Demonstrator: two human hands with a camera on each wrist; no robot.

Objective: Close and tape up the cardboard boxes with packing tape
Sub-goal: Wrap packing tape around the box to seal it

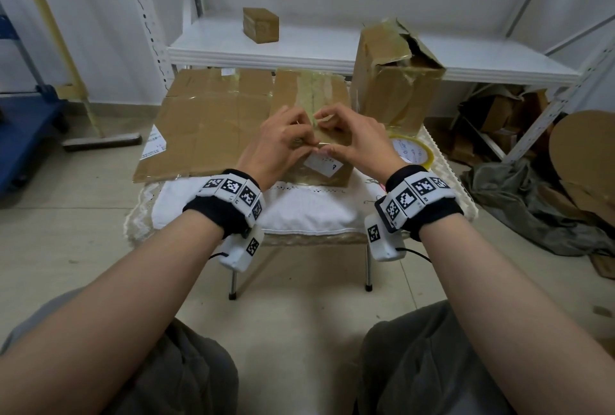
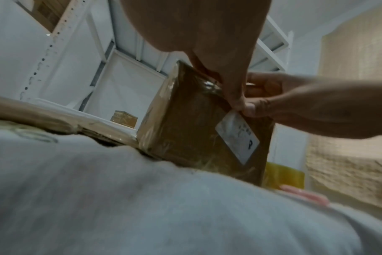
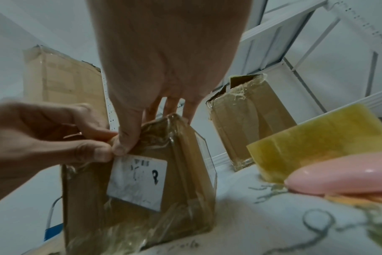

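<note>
A small cardboard box (image 1: pixel 342 178) with a white label (image 1: pixel 324 165) stands on the cloth-covered table (image 1: pixel 299 215); shiny clear tape wraps it. My left hand (image 1: pixel 307 138) pinches the clear tape at the box's front top edge, thumb against forefinger. My right hand (image 1: pixel 327 135) grips the top of the box beside it. In the right wrist view its thumb (image 3: pixel 124 143) presses the front face above the label (image 3: pixel 137 181), its fingers reach over the top, and my left hand (image 3: pixel 103 143) touches that thumb. The yellowish tape roll (image 1: pixel 411 148) lies just right of the box.
A taller torn-open box (image 1: pixel 396 78) stands at the back right. Flattened cardboard (image 1: pixel 213 118) covers the table's left. Another small box (image 1: pixel 260 25) sits on the white shelf (image 1: pixel 299 51). A pink object (image 3: pixel 338 174) lies by the tape roll (image 3: pixel 316 141). Cardboard scraps pile on the floor at right.
</note>
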